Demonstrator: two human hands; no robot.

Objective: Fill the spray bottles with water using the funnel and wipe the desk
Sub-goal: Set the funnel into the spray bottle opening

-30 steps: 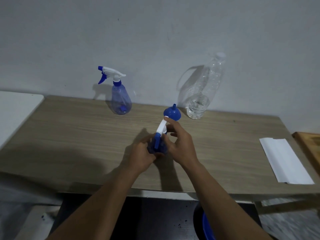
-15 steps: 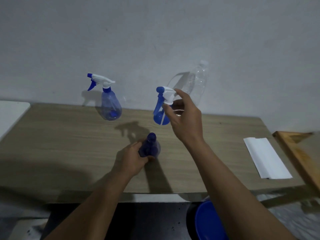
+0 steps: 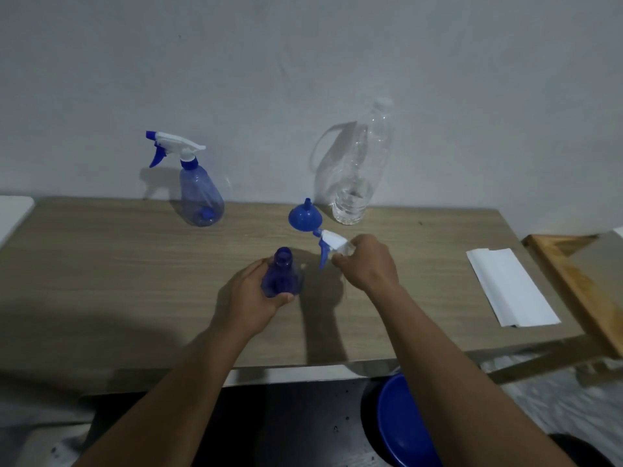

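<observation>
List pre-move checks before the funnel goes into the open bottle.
1. Open bottle neck uncapped: ok.
2. Left hand grips it upright: ok.
3. Right hand free to take the funnel: not ok, it holds the spray head.
4. Funnel unobstructed: ok, it sits spout up on the desk, just beyond the spray head.
5. Water bottle holds water: ok, a little at the bottom.
6. Water bottle cap off: cannot tell.

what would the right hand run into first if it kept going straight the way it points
Likely the blue funnel: the right hand grips the spray head, whose nozzle tip lies just short of it. Depth is unclear.
</observation>
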